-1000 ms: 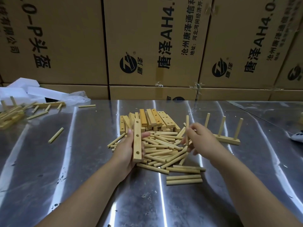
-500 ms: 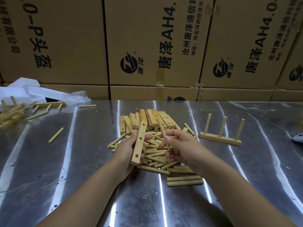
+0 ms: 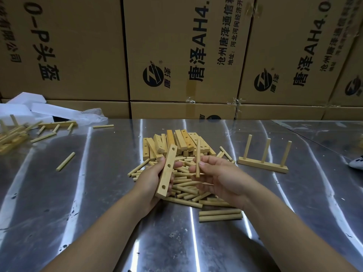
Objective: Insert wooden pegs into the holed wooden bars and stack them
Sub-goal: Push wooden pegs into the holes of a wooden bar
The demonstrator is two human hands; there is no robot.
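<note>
Alignment governs this step. Left grip [image 3: 154, 181], at frame centre, is wrapped round the holed bar [image 3: 166, 177], a pale square-section strip with three round holes, slanted above the peg pile [image 3: 186, 190] on the reflective steel bench [image 3: 88, 213]. Right grip [image 3: 220, 177] pinches one smooth cylindrical peg [image 3: 198, 150] upright, just beside the bar. Centre the peg's lower end over a hole and press straight; skewed entry would likely bind. At right stands a finished bar [image 3: 263, 164] carrying three pegs.

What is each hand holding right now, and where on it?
Left hand grips the pale three-holed wooden bar around its middle; right hand pinches a round wooden peg near its lower end.
</note>
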